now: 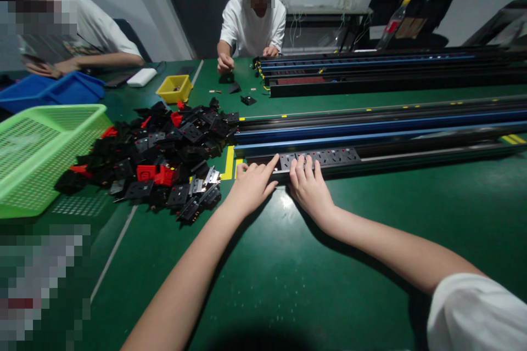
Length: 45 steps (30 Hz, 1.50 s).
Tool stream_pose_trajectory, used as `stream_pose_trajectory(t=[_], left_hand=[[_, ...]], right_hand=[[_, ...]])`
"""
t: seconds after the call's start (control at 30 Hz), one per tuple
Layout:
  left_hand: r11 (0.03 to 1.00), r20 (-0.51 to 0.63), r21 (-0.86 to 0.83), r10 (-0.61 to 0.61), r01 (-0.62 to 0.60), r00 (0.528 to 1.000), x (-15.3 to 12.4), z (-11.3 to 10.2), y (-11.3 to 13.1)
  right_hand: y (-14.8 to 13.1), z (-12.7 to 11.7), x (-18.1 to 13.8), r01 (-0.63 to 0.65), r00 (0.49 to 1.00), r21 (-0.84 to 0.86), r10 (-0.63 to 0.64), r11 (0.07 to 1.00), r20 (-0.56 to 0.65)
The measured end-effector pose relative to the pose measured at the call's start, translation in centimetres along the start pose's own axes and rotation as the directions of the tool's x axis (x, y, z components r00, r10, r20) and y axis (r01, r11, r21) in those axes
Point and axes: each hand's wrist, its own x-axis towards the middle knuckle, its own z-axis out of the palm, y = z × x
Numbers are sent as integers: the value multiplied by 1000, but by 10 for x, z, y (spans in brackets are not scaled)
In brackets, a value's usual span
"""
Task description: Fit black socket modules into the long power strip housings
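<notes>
In the head view a row of black socket modules sits in a long dark metal rail lying across the green table. My left hand is at the rail's left end, its index finger stretched out to the edge of the leftmost module and its thumb by the front wall. My right hand rests on the row with fingers spread over the modules and the rail's near edge. Neither hand grasps a piece. Left of the rail lies a heap of loose black and red modules.
A green basket, blue bins and a yellow tray stand on the left. More long rails lie farther back. Two people in white shirts sit across the table. A bottle stands at the back right.
</notes>
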Motion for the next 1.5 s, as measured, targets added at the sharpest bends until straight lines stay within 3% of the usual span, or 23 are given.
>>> stream_pose_trajectory(t=[0.53,0.73,0.83,0.97,1.07,1.17,1.33,1.5], left_hand=[[997,50,-78,14,-10,999,-4,-10,-12],[992,-77,-88,-100,93,992,-12,-33,-43],[970,-154,-83,-238,227,959,-15,-38,-63],[876,-245,-55,-477,479,844,-20,-33,-90],[784,-240,-68,-613,617,753,-24,-25,-107],[730,-212,-116,-680,673,702,-27,-17,-117],[742,-202,-166,-670,649,714,-24,-7,-120],[755,-206,-126,-655,644,727,-21,0,-120]], right_hand=[[6,-7,7,-105,994,44,105,993,20],[10,-9,9,-94,996,6,94,996,9],[20,-9,13,-57,998,-65,54,996,-44],[47,-2,23,106,976,46,-95,993,-198],[69,9,27,183,936,82,-148,980,-319],[79,22,25,176,940,169,-115,970,-321],[73,28,18,101,950,288,-7,952,-312],[72,20,17,297,932,247,-223,923,-287]])
